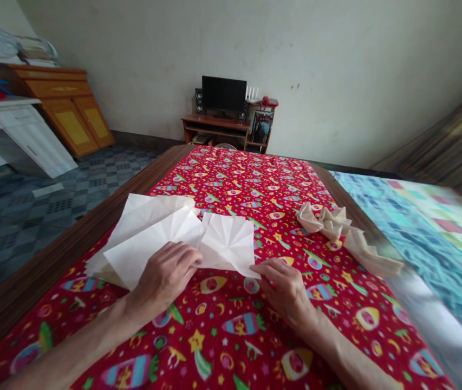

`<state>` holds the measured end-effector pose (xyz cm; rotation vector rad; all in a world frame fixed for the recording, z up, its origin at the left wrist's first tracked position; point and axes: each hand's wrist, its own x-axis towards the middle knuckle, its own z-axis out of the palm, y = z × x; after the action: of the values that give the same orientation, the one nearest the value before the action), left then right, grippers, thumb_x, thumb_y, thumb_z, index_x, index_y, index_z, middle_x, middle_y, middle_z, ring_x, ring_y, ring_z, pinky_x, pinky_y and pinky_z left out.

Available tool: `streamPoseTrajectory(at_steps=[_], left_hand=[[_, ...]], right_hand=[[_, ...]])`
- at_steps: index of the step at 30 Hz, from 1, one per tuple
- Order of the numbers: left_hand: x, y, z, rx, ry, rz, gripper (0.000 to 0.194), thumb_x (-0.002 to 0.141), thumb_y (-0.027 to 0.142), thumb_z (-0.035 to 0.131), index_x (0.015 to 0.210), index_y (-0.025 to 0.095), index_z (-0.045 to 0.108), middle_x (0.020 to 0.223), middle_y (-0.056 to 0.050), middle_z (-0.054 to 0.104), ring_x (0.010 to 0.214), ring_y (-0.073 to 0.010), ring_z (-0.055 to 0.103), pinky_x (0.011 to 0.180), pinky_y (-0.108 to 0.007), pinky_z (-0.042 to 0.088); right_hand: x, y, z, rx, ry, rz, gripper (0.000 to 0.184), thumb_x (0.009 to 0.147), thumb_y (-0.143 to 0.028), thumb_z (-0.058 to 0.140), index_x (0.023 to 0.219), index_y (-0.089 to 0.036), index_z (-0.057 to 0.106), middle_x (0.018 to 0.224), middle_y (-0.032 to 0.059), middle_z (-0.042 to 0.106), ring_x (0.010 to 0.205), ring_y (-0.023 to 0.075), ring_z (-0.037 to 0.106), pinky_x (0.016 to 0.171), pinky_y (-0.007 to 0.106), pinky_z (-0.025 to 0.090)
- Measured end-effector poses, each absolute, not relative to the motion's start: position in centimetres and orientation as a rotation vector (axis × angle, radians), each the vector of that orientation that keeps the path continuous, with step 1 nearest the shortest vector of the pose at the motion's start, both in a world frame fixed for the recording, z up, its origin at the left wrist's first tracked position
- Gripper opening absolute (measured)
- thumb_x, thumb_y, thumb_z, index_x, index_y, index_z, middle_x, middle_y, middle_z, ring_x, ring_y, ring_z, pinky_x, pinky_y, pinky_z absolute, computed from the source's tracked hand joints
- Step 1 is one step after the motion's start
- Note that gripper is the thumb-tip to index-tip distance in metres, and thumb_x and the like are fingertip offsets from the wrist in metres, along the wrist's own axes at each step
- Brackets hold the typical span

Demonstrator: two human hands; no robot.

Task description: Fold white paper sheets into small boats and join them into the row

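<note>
A creased white paper napkin (pixel 228 242) lies on the red patterned tablecloth (pixel 247 325), its folds fanning out from one edge. My left hand (pixel 166 273) is closed, pinching the napkin's near left edge. My right hand (pixel 283 287) is closed too, gripping the napkin's near right corner with its fingertips. Under and behind my left hand sits a stack of white napkins (pixel 141 238), partly unfolded.
Several crumpled beige napkins (pixel 348 233) lie on the cloth to the right. The table's brown wooden edge (pixel 52 260) runs along the left. A bed with a blue blanket (pixel 425 238) borders the right. A desk with a monitor (pixel 223 95) stands against the far wall.
</note>
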<state>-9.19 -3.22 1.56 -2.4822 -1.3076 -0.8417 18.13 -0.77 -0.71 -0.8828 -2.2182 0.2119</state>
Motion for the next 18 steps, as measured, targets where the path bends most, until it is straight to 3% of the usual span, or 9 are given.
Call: streamPoseTrajectory(at_steps=[9, 18], left_hand=[[-14.0, -3.8, 3.5, -2.333, -1.268, -0.489, 0.021, 0.089, 0.008, 0.041, 0.088, 0.019, 0.059, 0.088, -0.004, 0.065, 0.081, -0.0204, 0.059, 0.075, -0.034, 0.043], [-19.0, -5.9, 2.1, -2.324, -1.495, -0.399, 0.025, 0.089, 0.011, 0.036, 0.091, 0.022, 0.058, 0.091, -0.001, 0.064, 0.085, -0.0198, 0.06, 0.078, -0.034, 0.042]], right_hand=[[22.4, -1.1, -0.3, -0.965, -2.306, -0.106, 0.019, 0.09, -0.016, 0.049, 0.094, -0.019, 0.067, 0.084, 0.0054, 0.069, 0.074, 0.0163, 0.065, 0.065, 0.026, 0.052], [24.5, -2.4, -1.2, -0.984, -2.34, -0.078, 0.026, 0.087, -0.01, 0.043, 0.094, -0.017, 0.068, 0.08, 0.0049, 0.069, 0.068, 0.0144, 0.064, 0.06, 0.024, 0.052]])
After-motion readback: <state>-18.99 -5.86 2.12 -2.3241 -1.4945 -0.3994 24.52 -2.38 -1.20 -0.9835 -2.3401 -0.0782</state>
